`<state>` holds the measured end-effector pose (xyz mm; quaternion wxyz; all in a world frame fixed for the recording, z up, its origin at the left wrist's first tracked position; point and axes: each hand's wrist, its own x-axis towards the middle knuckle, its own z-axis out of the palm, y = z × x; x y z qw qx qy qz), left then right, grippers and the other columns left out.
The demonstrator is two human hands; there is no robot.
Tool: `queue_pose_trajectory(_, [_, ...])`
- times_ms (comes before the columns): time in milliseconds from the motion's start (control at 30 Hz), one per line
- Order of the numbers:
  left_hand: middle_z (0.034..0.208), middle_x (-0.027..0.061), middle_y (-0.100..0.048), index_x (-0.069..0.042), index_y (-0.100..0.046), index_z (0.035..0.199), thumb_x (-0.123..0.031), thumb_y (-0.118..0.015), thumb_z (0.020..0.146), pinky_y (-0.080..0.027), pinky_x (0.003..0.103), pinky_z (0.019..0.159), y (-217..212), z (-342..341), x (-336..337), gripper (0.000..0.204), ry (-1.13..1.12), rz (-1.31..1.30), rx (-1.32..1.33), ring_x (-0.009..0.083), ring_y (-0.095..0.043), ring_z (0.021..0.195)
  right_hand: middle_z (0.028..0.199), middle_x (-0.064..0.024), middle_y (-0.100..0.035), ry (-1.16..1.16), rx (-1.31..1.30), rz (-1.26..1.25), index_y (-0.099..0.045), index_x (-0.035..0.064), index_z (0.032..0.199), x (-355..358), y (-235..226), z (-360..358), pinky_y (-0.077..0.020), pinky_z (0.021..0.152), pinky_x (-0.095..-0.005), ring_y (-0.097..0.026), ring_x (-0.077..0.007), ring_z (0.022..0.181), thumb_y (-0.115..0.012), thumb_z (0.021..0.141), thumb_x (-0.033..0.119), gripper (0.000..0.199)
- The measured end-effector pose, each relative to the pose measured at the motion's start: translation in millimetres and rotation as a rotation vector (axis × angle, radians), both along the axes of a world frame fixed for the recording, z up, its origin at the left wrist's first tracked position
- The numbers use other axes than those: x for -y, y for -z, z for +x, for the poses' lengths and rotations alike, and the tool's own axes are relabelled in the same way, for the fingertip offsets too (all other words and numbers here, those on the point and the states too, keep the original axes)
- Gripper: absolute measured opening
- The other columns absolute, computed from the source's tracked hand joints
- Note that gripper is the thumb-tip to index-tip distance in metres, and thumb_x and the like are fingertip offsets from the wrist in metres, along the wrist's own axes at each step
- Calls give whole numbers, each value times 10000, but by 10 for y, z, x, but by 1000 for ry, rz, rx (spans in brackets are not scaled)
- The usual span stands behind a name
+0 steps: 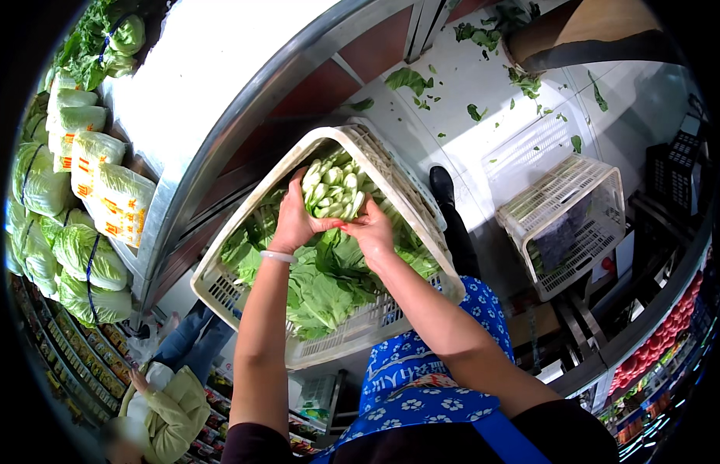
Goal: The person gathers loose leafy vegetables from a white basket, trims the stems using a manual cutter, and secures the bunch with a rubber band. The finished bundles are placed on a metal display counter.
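Right now, in the head view, both hands are down in a white plastic crate (244, 232) full of leafy greens. The left hand (292, 224) and the right hand (373, 230) have their grip closed around one bunch of small pale-stemmed greens (334, 189), one hand on each side, with the stems pointing up and away. The bunch sits just above the loose green leaves (321, 290) that fill the crate. It looks like the step in hand is lifting this bunch out of the pile. The next move would call for both hands to keep a snug hold so no stems slip out. A metal-edged shelf (244, 116) stands just beside the crate, with wrapped cabbages (105, 193) on it. Another crate (569, 220) lies on the floor (468, 69), which has bits of leaf on it.
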<state>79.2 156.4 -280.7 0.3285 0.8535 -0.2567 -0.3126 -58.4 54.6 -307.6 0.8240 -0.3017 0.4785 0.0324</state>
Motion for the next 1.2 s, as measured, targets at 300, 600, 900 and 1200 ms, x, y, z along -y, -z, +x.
queue_pose_trajectory(300, [1311,177,-533,-19,-355,1411,-517,-922,400,-384,448,1055,0,-160,-51,1261,0,63,106,352,-503,1233,1247,-90,-576,-326,119,-100,-297,69,1498,340,161,53,-524,879,-305,-621,-173,1017,-769,664,-109,975])
queue_pose_trajectory(600, [1376,185,-464,-7,-319,1430,-467,-938,431,-346,451,1087,-98,-274,-203,1262,-25,12,182,370,-440,1282,1547,-142,-311,-470,286,-614,-496,59,1391,262,200,-94,-395,1097,-358,-330,-257,1420,-847,615,3,853])
queue_pose_trajectory(900, [1392,158,-436,-6,-211,1468,-383,-968,448,-384,395,1087,-984,-665,-810,1324,-447,-309,-6,285,-471,1272,1074,-141,-648,-591,740,-973,-571,-11,1285,98,-874,140,-493,845,-367,-586,-278,967,-897,560,114,805])
queue_pose_trajectory(1200, [1434,134,-414,-17,-141,1510,-362,-967,513,-371,375,1098,-2206,-1110,-974,1340,-862,-778,-262,236,-441,1309,1221,-145,-491,-997,992,-933,-282,41,1488,33,-2358,536,-407,992,-431,-498,-306,1124,-937,438,503,1321])
